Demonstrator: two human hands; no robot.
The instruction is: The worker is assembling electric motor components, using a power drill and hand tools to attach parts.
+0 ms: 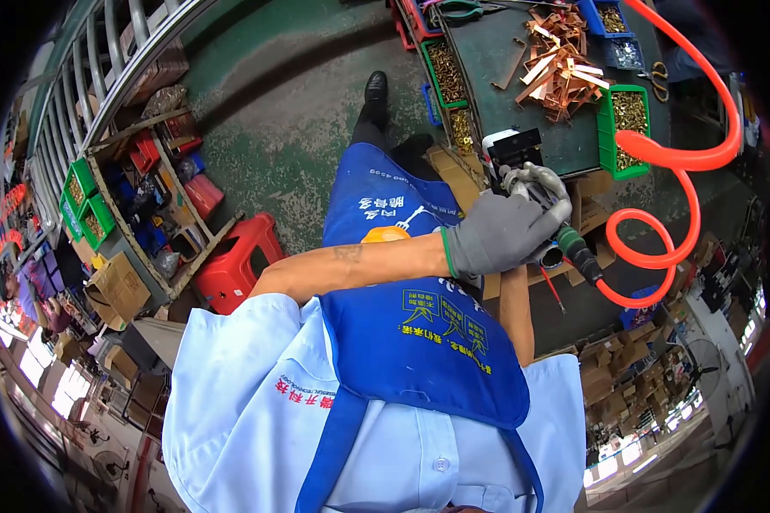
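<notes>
My left hand (498,232), in a dark grey glove, reaches across my body and its fingers close round an air tool (550,256). Just beyond it is my right hand (539,183), in a lighter grey glove, with bent fingers wrapped over the same tool; my left hand and wrist partly cover it and its forearm. A green and black fitting (578,252) joins the tool to a red coiled hose (650,295). Right beside my right hand, at the bench edge, is a black and white device (513,147). What lies under my fingers is hidden.
The dark bench (488,51) holds a heap of copper strips (565,68), a green bin (607,128) of small brass parts and scissors (659,81). More parts bins (443,73) line its left side. A red stool (231,265) and a cluttered wooden rack (158,197) stand left.
</notes>
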